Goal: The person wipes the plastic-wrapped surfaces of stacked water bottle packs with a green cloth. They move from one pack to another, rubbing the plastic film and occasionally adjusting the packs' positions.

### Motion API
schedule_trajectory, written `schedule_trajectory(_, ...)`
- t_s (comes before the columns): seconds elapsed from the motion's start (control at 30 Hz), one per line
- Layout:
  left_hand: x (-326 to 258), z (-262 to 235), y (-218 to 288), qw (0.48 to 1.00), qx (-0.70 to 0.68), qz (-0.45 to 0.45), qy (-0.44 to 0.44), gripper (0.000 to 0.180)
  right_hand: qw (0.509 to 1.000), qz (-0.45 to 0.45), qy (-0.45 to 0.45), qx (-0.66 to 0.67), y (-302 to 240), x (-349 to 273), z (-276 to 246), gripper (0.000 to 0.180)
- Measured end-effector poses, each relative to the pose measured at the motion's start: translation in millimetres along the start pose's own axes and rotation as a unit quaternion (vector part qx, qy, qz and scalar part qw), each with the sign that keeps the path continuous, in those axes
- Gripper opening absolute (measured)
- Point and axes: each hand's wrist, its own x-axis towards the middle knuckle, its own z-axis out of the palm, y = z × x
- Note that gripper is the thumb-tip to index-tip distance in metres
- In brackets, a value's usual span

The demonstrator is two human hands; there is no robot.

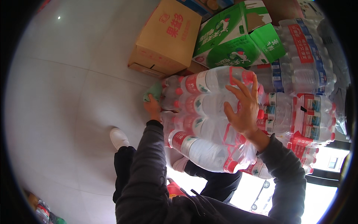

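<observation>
A shrink-wrapped pack of large clear water bottles (209, 121) with red caps and red-and-white labels lies on its side in front of me. My left hand (152, 108) is closed on a pale green cloth (153, 91) at the left side of the pack, low among more wrapped bottles. Over the cap end, my right hand (243, 112) has its fingers spread and holds nothing. It seems to rest on the plastic wrap, though the contact is hard to make out.
Beyond the pack stand a brown cardboard box (167, 37) and a torn green-and-white carton (238, 43). More wrapped bottle packs (309, 56) are stacked at the right, beside a bright glass opening. Grey tiled floor (56, 104) stretches left, with my white shoe (119, 138) on it.
</observation>
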Motion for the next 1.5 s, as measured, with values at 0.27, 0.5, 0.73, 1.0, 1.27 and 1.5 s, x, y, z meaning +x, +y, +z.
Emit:
schedule_trajectory(0.27, -3.9, 5.4, -33.8, 0.956, 0.199, -0.088, -0.198, 0.055, 1.000, 0.005, -0.007, -0.008, -2.0, 0.7, -0.6, 0.039)
schedule_trajectory(0.5, 3.6, 14.0, -53.9, 0.958, 0.098, -0.116, -0.243, 0.060, 1.000, 0.001, -0.006, -0.019, -1.7, 1.1, -0.2, 0.040)
schedule_trajectory(0.73, -25.2, 11.1, 13.9, 0.953, 0.064, -0.145, -0.258, 0.049, 1.000, 0.003, 0.004, 0.002, 0.4, -0.9, 1.2, 0.040)
schedule_trajectory(1.0, -35.4, 17.5, 10.4, 0.959, 0.122, -0.101, -0.236, 0.052, 1.000, 0.005, 0.021, 0.008, 2.7, -3.6, 3.8, 0.040)
schedule_trajectory(1.27, -57.0, 13.0, 31.9, 0.925, 0.161, -0.122, -0.322, 0.060, 0.999, -0.017, 0.048, -0.015, 5.9, -6.0, 8.0, 0.040)
schedule_trajectory(1.5, -68.9, 5.9, 48.5, 0.917, 0.165, -0.002, -0.363, 0.040, 0.998, -0.017, 0.063, -0.022, 8.3, -7.7, 11.5, 0.041)
